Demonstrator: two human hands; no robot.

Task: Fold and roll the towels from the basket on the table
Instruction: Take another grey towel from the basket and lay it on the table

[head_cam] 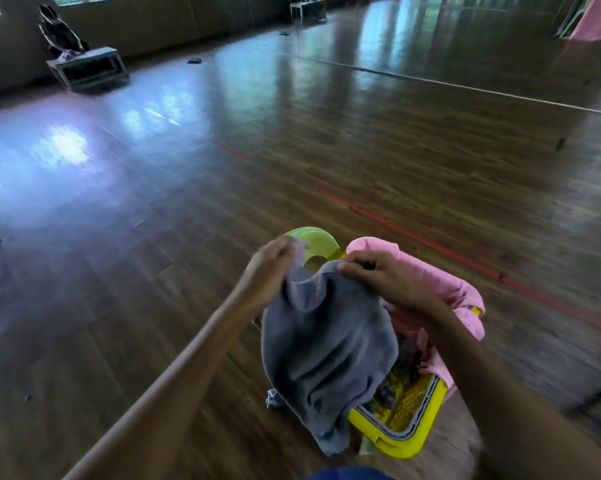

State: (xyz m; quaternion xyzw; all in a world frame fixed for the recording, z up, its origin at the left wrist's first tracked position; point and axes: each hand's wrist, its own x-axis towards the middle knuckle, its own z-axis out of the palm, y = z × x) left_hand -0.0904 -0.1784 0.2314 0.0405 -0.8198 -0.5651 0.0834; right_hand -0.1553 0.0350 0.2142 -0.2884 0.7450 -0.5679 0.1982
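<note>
Grey towel hangs in the air over the yellow basket, held up by both hands. The left hand pinches one top corner. The right hand pinches the top edge near the other side. The fingers of each hand are curled tight on the cloth. A pink towel lies in the basket and spills over its far rim. The basket seems to sit on the wooden floor; no desk shows.

I think the towel could slip, since only small bits of cloth are pinched. Its low end hangs past the basket's rim, so it could catch there or drag on the floor. It is bunched too, so a fold could come out crooked.

The towel's long side runs up and down. Its top edge sags between the hands, and its low tip points down at the floor.
</note>
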